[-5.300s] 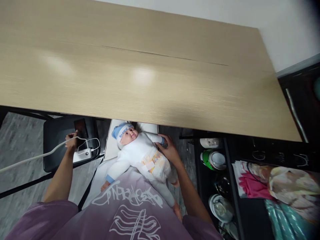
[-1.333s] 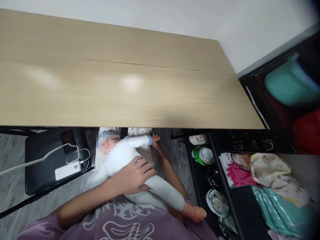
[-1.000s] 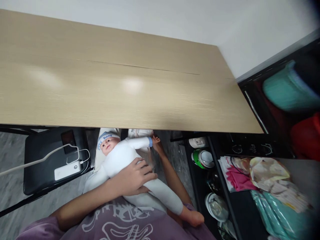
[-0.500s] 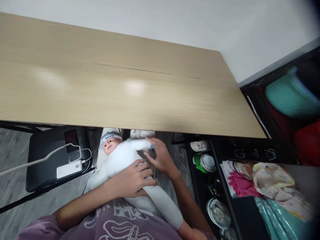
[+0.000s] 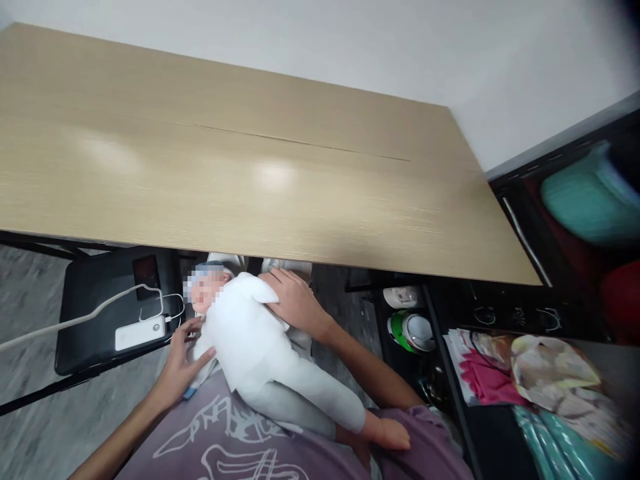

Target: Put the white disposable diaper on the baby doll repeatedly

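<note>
A baby doll (image 5: 250, 333) in a white top, pale grey-white trousers and a blue-and-white cap lies tilted across my lap. Its head is toward the left under the table edge, and its bare feet point to the lower right. My left hand (image 5: 183, 363) grips the doll's arm on the near side, thumb and fingers around the sleeve. My right hand (image 5: 295, 303) is closed over the doll's other arm by the shoulder; part of that arm is hidden beneath the fingers.
A wooden table (image 5: 250, 187) spans the front. On the left, a black stool (image 5: 95, 340) bears a white power bank (image 5: 140, 333) with cables and a dark phone. To the right, a black shelf (image 5: 493, 433) holds tins, pink cloth (image 5: 487, 377) and teal packets.
My left hand has moved from the doll's hip to its near arm. The doll's torso has rolled and its head turned to the left. My right hand has shifted slightly inward along the other arm.
</note>
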`<state>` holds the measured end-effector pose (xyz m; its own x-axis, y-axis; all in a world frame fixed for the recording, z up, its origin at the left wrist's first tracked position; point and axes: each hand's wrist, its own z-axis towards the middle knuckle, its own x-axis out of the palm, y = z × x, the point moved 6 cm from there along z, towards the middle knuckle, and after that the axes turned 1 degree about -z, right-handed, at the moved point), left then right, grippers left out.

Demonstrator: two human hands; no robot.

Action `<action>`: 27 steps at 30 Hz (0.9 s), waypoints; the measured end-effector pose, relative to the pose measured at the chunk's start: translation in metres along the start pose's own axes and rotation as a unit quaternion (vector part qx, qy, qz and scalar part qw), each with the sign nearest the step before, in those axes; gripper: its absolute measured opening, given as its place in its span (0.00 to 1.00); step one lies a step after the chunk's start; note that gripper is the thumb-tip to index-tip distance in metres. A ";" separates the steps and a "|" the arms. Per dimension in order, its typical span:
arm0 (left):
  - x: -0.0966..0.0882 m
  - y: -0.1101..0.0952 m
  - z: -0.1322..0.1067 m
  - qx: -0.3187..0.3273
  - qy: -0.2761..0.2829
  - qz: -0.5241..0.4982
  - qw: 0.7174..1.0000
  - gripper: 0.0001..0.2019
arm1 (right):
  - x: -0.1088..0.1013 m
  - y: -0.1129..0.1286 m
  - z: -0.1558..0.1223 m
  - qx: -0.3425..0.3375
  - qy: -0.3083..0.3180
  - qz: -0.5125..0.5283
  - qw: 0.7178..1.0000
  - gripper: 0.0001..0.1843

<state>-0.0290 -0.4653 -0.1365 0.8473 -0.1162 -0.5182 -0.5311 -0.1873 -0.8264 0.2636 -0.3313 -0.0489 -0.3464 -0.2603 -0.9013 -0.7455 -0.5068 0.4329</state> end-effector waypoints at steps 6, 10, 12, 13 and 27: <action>-0.002 0.012 -0.014 -0.070 0.067 -0.052 0.994 0.34 | -0.044 0.032 -0.008 -0.062 -0.070 0.023 0.995 0.17; -0.026 -0.031 -0.003 0.022 0.073 -0.023 0.997 0.31 | -0.086 0.024 -0.043 -0.017 -0.136 0.045 0.990 0.20; -0.038 -0.062 0.013 0.060 0.109 0.020 0.992 0.32 | -0.101 0.009 -0.061 0.028 -0.154 0.061 0.986 0.20; -0.043 -0.078 0.024 0.073 0.122 0.042 0.989 0.33 | -0.105 -0.001 -0.068 0.054 -0.157 0.066 0.984 0.19; -0.039 -0.183 0.145 0.187 0.124 0.248 0.942 0.32 | -0.083 -0.105 -0.086 0.183 -0.238 0.043 0.953 0.22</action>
<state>0.0354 -0.2850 0.0028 0.4440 -0.3318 -0.8323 -0.7857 0.3025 -0.5397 0.4195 -0.3278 -0.0182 -0.5692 0.1589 -0.8067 -0.8212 -0.1580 0.5483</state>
